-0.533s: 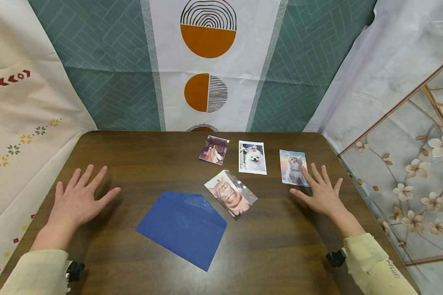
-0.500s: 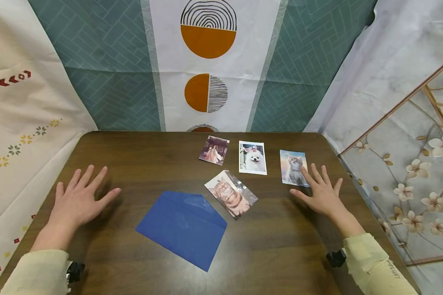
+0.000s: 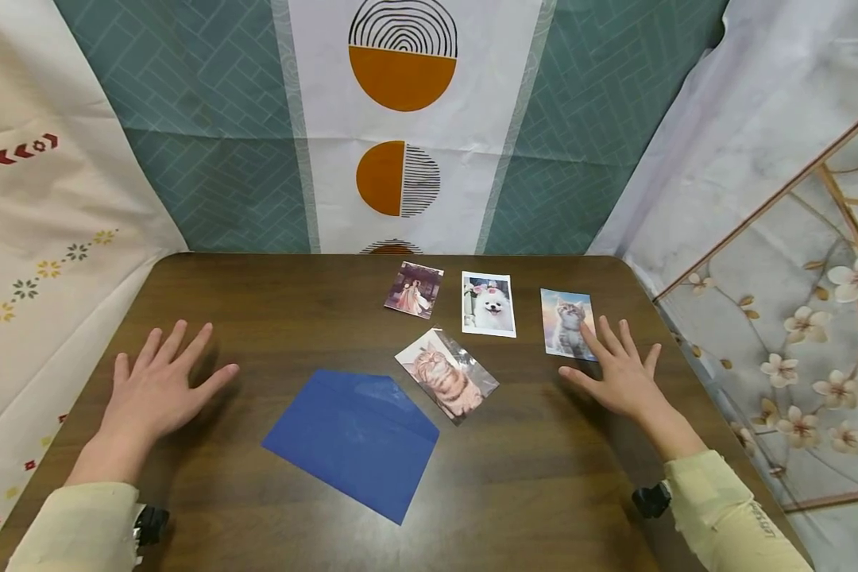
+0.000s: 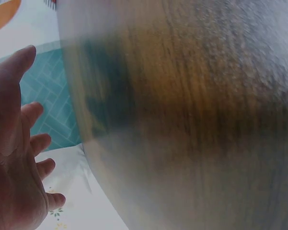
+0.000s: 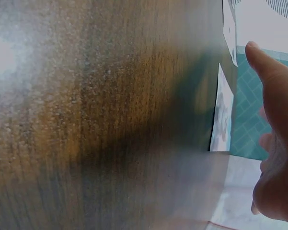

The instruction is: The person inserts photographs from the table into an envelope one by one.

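My left hand (image 3: 156, 389) is spread above the left side of the table, left of a blue envelope (image 3: 353, 445), and holds nothing. On the right, my right hand (image 3: 625, 377) has its fingers spread and empty, just below a grey kitten photo (image 3: 566, 322); its index finger overlaps that photo's lower corner in the head view. In the right wrist view the hand hovers apart from the kitten photo (image 5: 223, 115). An orange cat photo (image 3: 446, 375) in a clear sleeve lies tilted near the envelope. Behind it lie a white dog photo (image 3: 492, 308) and a photo of a robed figure (image 3: 415, 291).
The dark wooden table (image 3: 279, 318) has rounded far corners. A patterned teal and white cloth (image 3: 400, 119) hangs behind it. Pale printed cloths stand along the left (image 3: 64, 199) and right sides.
My left hand has shifted very slightly to the right. The right hand, the envelope and the photos stay where they were.
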A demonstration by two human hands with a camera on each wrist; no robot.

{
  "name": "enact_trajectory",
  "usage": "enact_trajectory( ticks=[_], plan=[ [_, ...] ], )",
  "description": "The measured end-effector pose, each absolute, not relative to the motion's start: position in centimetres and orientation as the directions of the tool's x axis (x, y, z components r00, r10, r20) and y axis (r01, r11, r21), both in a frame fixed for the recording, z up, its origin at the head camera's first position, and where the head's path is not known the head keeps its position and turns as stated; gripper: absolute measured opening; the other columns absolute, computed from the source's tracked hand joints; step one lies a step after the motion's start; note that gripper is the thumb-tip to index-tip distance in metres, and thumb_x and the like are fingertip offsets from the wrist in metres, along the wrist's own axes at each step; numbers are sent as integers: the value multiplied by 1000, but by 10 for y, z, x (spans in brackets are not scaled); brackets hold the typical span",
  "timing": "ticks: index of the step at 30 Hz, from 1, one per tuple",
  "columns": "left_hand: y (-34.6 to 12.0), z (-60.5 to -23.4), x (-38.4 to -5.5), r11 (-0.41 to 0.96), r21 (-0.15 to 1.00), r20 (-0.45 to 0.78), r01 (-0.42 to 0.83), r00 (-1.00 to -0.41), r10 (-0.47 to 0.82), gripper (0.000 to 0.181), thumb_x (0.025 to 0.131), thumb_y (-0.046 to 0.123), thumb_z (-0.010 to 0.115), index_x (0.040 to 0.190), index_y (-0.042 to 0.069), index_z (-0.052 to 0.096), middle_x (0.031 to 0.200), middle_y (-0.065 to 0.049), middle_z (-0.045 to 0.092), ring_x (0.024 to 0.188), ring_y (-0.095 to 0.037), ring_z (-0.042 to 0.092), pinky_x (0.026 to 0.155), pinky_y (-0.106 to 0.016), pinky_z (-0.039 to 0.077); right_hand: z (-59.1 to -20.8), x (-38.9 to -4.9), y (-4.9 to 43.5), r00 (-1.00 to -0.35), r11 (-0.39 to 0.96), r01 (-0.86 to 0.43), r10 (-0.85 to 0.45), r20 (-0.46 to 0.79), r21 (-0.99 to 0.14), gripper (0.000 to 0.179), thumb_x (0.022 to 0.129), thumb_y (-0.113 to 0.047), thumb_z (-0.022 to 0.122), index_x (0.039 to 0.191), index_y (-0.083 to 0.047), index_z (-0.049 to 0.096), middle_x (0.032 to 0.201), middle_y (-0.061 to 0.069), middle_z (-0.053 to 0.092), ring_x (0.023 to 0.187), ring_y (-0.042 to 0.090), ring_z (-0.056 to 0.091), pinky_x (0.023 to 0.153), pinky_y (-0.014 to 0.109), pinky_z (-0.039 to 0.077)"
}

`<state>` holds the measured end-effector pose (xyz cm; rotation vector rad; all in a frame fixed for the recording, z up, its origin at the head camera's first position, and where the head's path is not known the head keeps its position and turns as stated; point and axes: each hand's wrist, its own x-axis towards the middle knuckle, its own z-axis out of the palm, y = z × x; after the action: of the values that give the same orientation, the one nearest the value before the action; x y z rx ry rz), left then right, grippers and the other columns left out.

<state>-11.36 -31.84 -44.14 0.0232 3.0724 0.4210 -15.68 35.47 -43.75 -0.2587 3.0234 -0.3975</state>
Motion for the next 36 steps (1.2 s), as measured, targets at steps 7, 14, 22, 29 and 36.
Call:
enact_trajectory(
  ticks=[7, 14, 22, 29, 36],
  plan=[
    [-314, -439, -114, 962, 274, -45, 11, -999, 24, 95, 102, 73, 48, 173, 18, 15, 174, -30, 10, 157, -60, 7, 111, -87, 0, -436, -160, 351, -981, 952, -165, -185, -57, -258, 99, 99, -69, 61, 173, -16, 21, 178, 21, 3, 161, 49, -11, 106, 86, -21],
    [-300, -436, -117, 960, 278, -75, 26, -996, 49, 96, 102, 75, 46, 173, 17, 18, 174, -30, 11, 156, -60, 10, 111, -86, 2, -433, -166, 344, -978, 950, -186, -205, -49, -252, 98, 98, -68, 63, 171, -15, 26, 177, 23, 9, 162, 50, -7, 107, 87, -18],
    [-276, -428, -122, 953, 296, -100, 67, -990, 100, 98, 101, 77, 46, 173, 16, 20, 175, -30, 12, 157, -60, 10, 114, -85, 3, -433, -174, 333, -971, 946, -215, -233, -49, -243, 98, 97, -70, 63, 172, -18, 25, 177, 23, 10, 163, 47, -8, 108, 86, -17],
    [-258, -419, -126, 957, 267, -114, 115, -982, 150, 97, 100, 78, 46, 172, 17, 22, 175, -29, 13, 158, -58, 10, 116, -83, 3, -432, -182, 318, -966, 945, -236, -254, -55, -228, 99, 96, -71, 63, 172, -18, 27, 178, 21, 11, 163, 45, -7, 110, 86, -16],
    [-235, -411, -121, 952, 265, -135, 156, -971, 197, 94, 101, 75, 48, 171, 16, 27, 174, -29, 17, 158, -57, 14, 119, -79, 8, -432, -188, 302, -956, 934, -270, -290, -52, -234, 98, 97, -70, 63, 172, -17, 27, 178, 19, 10, 163, 46, -6, 111, 84, -16]
  ],
)
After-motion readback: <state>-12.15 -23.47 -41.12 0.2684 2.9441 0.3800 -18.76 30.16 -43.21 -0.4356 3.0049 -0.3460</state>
